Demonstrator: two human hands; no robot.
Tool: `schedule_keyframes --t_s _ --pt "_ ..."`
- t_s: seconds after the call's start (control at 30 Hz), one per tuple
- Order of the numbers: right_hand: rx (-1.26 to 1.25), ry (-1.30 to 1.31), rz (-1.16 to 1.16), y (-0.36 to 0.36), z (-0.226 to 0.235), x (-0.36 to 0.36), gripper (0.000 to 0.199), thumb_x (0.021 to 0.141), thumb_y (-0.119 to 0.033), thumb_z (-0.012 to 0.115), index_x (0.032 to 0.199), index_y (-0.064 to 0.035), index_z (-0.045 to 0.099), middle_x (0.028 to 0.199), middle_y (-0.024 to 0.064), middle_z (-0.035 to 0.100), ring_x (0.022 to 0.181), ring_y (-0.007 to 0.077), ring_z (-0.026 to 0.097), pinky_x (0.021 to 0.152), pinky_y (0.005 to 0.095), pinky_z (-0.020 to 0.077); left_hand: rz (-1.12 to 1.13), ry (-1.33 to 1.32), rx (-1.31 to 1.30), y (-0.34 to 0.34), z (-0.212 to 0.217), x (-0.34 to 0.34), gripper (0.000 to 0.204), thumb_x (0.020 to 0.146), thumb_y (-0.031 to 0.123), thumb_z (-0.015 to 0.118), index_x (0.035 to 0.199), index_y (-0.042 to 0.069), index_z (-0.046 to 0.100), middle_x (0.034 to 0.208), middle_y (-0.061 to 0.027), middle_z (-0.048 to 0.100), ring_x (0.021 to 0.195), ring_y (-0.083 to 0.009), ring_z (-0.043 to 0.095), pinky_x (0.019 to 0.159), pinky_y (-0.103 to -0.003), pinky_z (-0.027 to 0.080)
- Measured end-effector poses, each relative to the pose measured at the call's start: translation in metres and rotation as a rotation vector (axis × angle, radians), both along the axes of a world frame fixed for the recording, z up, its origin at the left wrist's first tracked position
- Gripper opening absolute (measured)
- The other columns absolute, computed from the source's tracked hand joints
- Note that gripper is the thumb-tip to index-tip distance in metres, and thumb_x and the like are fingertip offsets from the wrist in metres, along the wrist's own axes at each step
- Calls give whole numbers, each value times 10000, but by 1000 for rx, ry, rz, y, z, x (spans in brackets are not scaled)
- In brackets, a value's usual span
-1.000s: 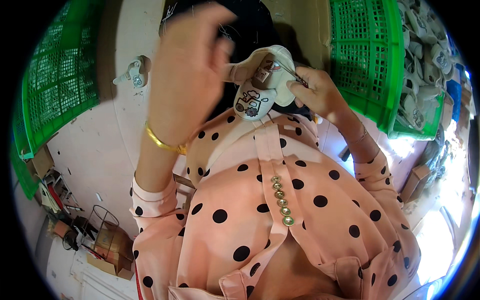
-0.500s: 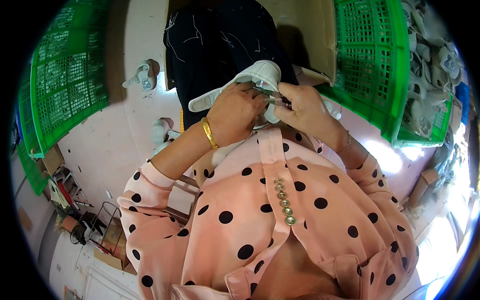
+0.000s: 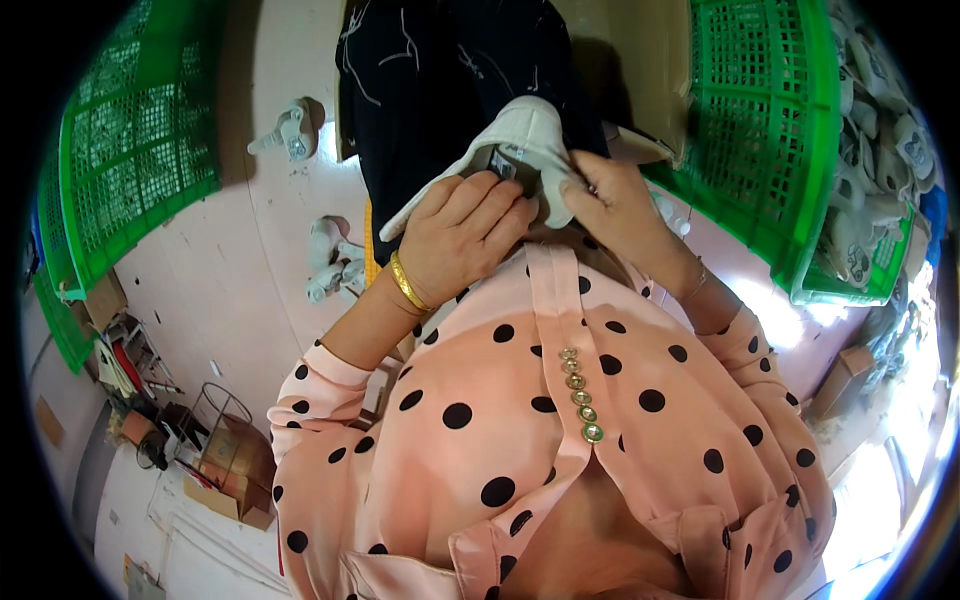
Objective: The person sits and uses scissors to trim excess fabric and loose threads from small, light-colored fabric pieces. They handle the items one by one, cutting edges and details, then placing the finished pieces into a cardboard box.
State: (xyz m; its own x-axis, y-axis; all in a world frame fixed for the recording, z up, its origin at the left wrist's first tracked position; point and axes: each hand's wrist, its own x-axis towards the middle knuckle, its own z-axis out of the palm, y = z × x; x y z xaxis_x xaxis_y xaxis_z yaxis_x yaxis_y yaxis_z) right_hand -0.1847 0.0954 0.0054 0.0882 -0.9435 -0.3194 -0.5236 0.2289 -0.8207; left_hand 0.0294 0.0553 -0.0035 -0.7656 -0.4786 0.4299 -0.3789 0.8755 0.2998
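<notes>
A white shoe upper (image 3: 530,125), curved and with a long strap-like end, lies over my lap on dark trousers (image 3: 390,120). My left hand (image 3: 465,225), a gold bangle at its wrist, is closed on the upper's near left edge, fingers curled into its opening. A pale label-like patch shows inside. At the upper's right side my right hand (image 3: 630,210) pinches the edge between thumb and fingers. A small dark bit shows at those fingers; whether the snips are still in that hand I cannot tell.
Green plastic crates stand at the left (image 3: 135,170) and right (image 3: 765,130). The right one holds several similar white pieces (image 3: 870,160). More white pieces (image 3: 295,130) lie on the floor at left. A cardboard box (image 3: 645,60) stands beyond my knees.
The metal snips that showed between my hands are out of sight. My right hand has shifted right onto the upper's edge, and the upper is turned with its opening wider.
</notes>
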Motion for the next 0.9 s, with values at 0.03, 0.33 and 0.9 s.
schedule_keyframes --t_s 0.03,0.33,0.9 --pt "7 -68 -34 2 0 0 216 831 -179 580 830 33 540 689 229 559 603 373 566 566 400 455 30 12 -22 6 -2 3 200 747 190 656 943 147 654 999 1 609 896 -175 557 766 -301 446" --pt "154 -203 -146 13 -1 11 255 903 -160 565 1019 63 604 682 92 582 626 83 520 599 268 461 72 162 124 29 -25 23 147 681 133 676 819 108 632 849 -17 578 726 -176 560 590 -281 445" --pt "43 21 19 -2 -2 1 208 917 -197 601 893 6 562 629 93 522 538 149 515 522 286 424 60 245 169 32 -23 21 185 712 89 670 894 53 666 949 -43 620 784 -185 597 622 -291 493"
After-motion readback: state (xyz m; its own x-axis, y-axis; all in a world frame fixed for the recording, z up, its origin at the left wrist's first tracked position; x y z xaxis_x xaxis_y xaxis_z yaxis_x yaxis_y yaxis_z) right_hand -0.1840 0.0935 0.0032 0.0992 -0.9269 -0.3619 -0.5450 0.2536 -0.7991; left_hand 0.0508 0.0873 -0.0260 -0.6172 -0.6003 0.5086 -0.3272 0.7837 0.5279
